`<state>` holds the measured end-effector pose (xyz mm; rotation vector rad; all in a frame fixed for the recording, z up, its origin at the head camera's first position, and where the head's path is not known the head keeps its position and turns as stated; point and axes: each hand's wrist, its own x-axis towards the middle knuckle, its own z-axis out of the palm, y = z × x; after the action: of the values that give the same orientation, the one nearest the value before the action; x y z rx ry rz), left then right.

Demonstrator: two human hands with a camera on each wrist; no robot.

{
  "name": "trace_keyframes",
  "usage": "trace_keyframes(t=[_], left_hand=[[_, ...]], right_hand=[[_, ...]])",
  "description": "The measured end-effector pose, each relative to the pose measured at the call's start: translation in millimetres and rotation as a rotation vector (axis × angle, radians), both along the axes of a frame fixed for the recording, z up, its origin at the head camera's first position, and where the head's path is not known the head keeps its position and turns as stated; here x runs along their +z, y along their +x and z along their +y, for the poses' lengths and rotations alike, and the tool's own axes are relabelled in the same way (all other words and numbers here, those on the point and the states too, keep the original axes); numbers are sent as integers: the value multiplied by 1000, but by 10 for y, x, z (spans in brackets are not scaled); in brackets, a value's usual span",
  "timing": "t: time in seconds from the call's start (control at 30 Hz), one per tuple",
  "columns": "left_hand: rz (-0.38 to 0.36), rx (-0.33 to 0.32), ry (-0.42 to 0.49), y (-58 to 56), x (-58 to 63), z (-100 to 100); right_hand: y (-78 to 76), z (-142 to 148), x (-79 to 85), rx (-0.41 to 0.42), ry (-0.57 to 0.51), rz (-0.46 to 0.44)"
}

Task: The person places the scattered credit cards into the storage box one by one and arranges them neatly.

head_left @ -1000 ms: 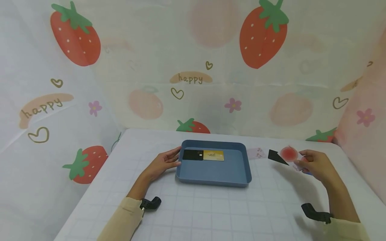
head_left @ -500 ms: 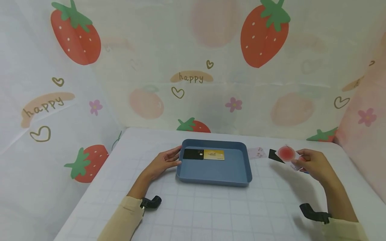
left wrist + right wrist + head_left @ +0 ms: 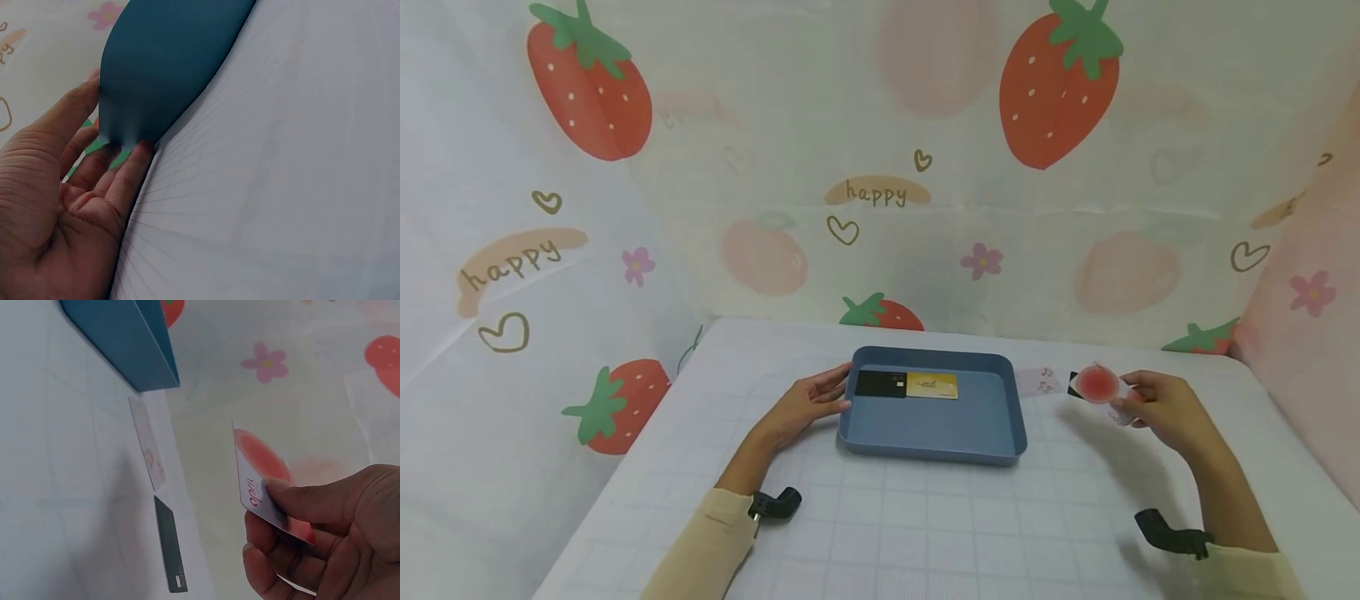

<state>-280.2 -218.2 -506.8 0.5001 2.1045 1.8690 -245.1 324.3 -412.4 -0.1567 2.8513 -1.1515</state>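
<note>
My right hand [image 3: 1165, 408] pinches a white card with a red circle [image 3: 1097, 384] between thumb and fingers. The right wrist view shows this card raised and tilted, with red lettering near the thumb. Past it, a black card [image 3: 169, 544] lies on the table, mostly covered by the held card in the head view. A pale flowered card [image 3: 1038, 382] lies between the black card and the blue tray [image 3: 940, 433]. Inside the tray a black card [image 3: 880, 384] and a yellow card [image 3: 932, 386] sit side by side. My left hand [image 3: 805, 407] touches the tray's left wall with extended fingers.
A white gridded cloth [image 3: 910, 525] covers the table. Behind it hangs a pale curtain [image 3: 880, 267] printed with strawberries and flowers, which also closes in both sides. Each wrist carries a black camera mount [image 3: 777, 504].
My right hand has moved left with the card, which now covers more of the black card on the table. My left hand and the tray have stayed in place.
</note>
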Motion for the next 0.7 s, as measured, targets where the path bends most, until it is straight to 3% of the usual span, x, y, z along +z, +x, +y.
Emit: trace_keyframes(t=[0.23,0.7], left_hand=[[-1,5,4,1,61,2],[3,9,5,25,23,15]], right_hand=[[18,-111,25,23,-20,15],[42,-302,13,75,-39,16]])
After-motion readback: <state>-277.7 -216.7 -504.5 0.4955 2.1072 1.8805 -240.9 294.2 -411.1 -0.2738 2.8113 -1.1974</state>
